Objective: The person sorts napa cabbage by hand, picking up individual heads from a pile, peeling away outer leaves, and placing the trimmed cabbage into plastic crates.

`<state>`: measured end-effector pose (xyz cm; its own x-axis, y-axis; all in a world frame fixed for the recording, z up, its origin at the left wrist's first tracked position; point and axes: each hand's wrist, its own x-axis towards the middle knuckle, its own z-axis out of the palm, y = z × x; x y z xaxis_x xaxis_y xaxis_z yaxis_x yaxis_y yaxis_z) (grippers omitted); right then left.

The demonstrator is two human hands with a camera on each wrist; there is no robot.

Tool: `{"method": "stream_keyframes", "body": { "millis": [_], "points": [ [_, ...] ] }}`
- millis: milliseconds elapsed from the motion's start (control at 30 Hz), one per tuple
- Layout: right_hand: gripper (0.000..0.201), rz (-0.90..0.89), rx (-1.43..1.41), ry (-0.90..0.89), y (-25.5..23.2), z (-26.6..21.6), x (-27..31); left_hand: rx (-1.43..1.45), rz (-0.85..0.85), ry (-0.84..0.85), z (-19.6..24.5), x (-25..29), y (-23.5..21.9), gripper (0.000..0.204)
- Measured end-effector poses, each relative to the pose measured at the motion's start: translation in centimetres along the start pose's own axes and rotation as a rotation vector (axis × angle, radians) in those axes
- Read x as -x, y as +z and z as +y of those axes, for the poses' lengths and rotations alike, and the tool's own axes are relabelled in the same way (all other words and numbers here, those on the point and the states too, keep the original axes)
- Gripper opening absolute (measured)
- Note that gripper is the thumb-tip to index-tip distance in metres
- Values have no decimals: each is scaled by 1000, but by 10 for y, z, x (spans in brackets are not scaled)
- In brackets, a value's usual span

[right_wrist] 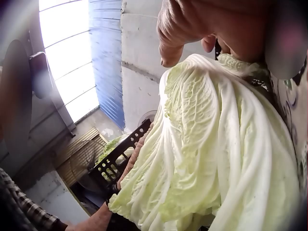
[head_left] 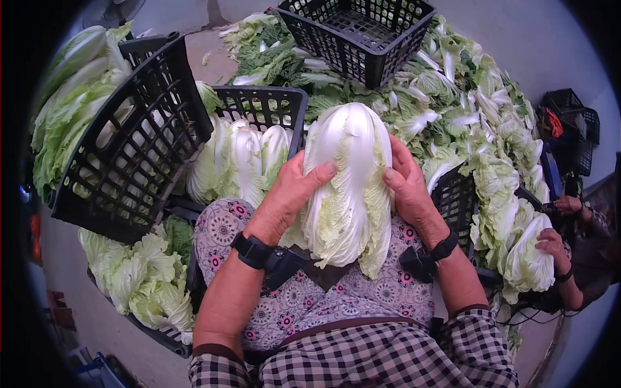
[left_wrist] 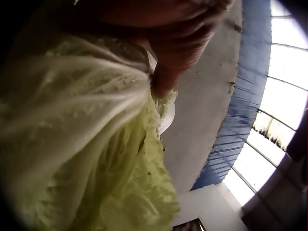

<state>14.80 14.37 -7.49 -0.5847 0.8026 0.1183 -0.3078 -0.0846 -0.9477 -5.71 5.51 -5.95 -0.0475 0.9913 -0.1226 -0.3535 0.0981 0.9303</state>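
Observation:
A large napa cabbage (head_left: pixel 348 187) is held upright over the person's lap, its white base up and its frilly pale green leaf ends down. The left hand (head_left: pixel 289 194) grips its left side, thumb across the outer leaves and the other fingers hidden behind. From the opposite side, the right hand (head_left: pixel 412 186) holds it with the thumb on the front edge. In the left wrist view, the left hand (left_wrist: pixel 175 41) presses its fingers into the leaves. The right wrist view shows the right hand (right_wrist: pixel 202 29) at the white base of the cabbage (right_wrist: pixel 207 130).
A black crate (head_left: pixel 262 97) of cabbages stands at front left, with another crate (head_left: pixel 132 139) tilted beside it. Loose leaves (head_left: pixel 414 97) pile up behind, under a black crate (head_left: pixel 359 39). At right, another person's hand (head_left: pixel 555 252) holds a cabbage (head_left: pixel 527 252).

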Motion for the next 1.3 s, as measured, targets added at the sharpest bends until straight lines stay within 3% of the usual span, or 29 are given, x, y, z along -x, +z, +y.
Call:
{"method": "stream_keyframes", "body": {
  "millis": [67, 167, 267, 333, 467, 600, 700, 733, 833, 967, 1000, 1100, 1300],
  "points": [
    [62, 109, -43, -120, -3, 5, -2, 2, 53, -22, 1, 1, 0, 62],
    [49, 102, 59, -141, -6, 9, -1, 18, 88, 8, 3, 1, 2, 59],
    [43, 29, 104, -139, -1, 7, -2, -29, 74, 92, -2, -1, 4, 59],
    [36, 54, 142, -138, 1, 11, -2, -144, 76, 119, -6, -2, 4, 63],
    [22, 106, 199, -79, 3, 6, -2, -111, 111, 124, -2, 0, 5, 64],
    [15, 254, -215, -47, -5, 5, -5, -127, 168, 152, 0, 0, 2, 64],
    [17, 257, -293, -62, -10, 3, -5, -158, 235, 217, 0, -2, 0, 59],
    [22, 245, -262, -49, -10, 1, -4, -174, 257, 245, 0, -2, -1, 57],
    [27, 208, 207, -78, 3, 4, -5, -294, 251, 307, -5, -4, -2, 58],
    [25, 177, 295, 38, 1, 9, -8, -350, 238, 334, -5, -3, 1, 59],
    [18, 222, 106, 8, 0, 12, -9, -305, 237, 314, -3, -3, 1, 58],
    [14, 260, -98, 32, -6, 11, -9, -311, 255, 277, -2, -3, -3, 57],
    [19, 327, -279, 11, -4, -1, -7, -278, 235, 234, 1, -2, -2, 61]
  ]
}}
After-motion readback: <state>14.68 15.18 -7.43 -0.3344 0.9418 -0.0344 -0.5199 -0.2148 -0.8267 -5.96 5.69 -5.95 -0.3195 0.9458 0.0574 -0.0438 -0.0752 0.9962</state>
